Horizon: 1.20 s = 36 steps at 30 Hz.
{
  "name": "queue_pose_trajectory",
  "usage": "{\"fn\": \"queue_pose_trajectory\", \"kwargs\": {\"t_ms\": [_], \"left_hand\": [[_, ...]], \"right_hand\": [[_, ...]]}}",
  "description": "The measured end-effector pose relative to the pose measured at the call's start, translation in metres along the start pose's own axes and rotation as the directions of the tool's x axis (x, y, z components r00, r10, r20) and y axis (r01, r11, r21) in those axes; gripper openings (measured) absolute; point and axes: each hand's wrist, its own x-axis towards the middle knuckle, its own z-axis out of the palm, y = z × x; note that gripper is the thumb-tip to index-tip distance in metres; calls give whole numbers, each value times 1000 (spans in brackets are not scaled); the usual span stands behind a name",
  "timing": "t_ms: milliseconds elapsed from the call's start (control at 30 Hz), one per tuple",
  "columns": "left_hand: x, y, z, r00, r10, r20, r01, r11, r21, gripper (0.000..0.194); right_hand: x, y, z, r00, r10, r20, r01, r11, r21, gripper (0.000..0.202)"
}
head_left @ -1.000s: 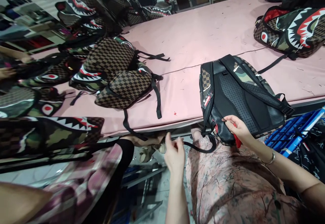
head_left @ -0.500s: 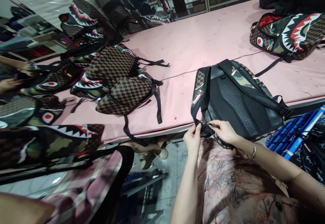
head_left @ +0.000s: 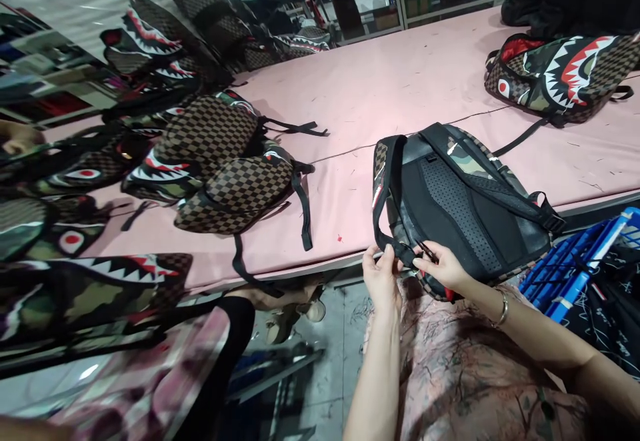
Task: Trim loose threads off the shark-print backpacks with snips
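Note:
A backpack (head_left: 453,208) lies back-panel up at the front edge of the pink-covered table, its lower end toward me. My left hand (head_left: 383,271) is closed, thumb and fingers pinching the black shoulder strap (head_left: 400,249) near its lower end. Beside it, at the same corner, my right hand (head_left: 443,269) is closed around a slim dark pointed tool (head_left: 428,252). The tool sticks out past the thumb toward the strap; its exact kind is unclear. Bits of red show by the right fingers and beneath that hand.
Checkered backpacks (head_left: 245,188) with shark-mouth prints crowd the table's left. Another backpack (head_left: 565,78) lies at the far right. A blue crate (head_left: 575,268) stands beside me on the right. A co-worker's plaid clothing (head_left: 165,374) is close at left. The pink table cover (head_left: 380,88) carries thread scraps.
The strap's lower end and both hands have shifted slightly, and the right hand's tool now points up more steeply. Red bits have come into sight near the right hand. The view has turned slightly.

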Motion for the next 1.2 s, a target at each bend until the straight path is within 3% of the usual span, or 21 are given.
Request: {"fn": "queue_pose_trajectory", "kwargs": {"t_ms": [100,167,200,333,467,567,667,733,800,900,1033,1133,1200], "left_hand": [[-7,3,-6,971,239,-18,-229,947,225,41],[-13,6,-11,906,424,-10,-382,827,412,28],[-15,8,-14,889,458,27,-410,768,493,21],[-19,15,-23,935,288,206,-352,688,635,17],[-14,22,-24,939,215,269,-344,617,708,13],[-8,24,-21,934,195,300,-356,591,724,6],[-4,21,-17,967,154,202,-247,759,602,16],[-4,20,-16,985,-8,172,-60,918,391,24],[-6,21,-15,950,-206,233,170,972,162,25],[-10,25,-16,863,-384,329,407,913,-2,26],[-13,30,-18,841,-416,345,452,892,-26,43],[-14,31,-17,831,-415,370,460,887,-37,37],[-16,30,-15,847,-391,359,433,900,-42,31]], "right_hand": [[1,-1,5,999,44,-7,-44,998,38,21],[2,0,8,997,67,-29,-65,997,51,22],[2,1,9,997,65,-43,-63,997,46,23],[3,0,10,999,-6,-53,4,1000,-26,23],[0,-1,8,998,-60,8,61,995,-83,20],[-3,-2,6,994,-102,35,108,969,-223,17],[-6,-3,4,988,-153,31,153,913,-379,15],[-8,-4,2,986,-165,13,155,894,-420,15],[-8,-2,0,988,-156,-13,136,897,-422,15],[-9,2,-2,993,-112,-45,88,928,-362,14],[-8,5,1,998,-17,-62,6,985,-172,15],[-10,1,2,995,3,-95,-12,995,-96,17],[-13,-3,-2,991,-21,-133,4,992,-126,21]]}}
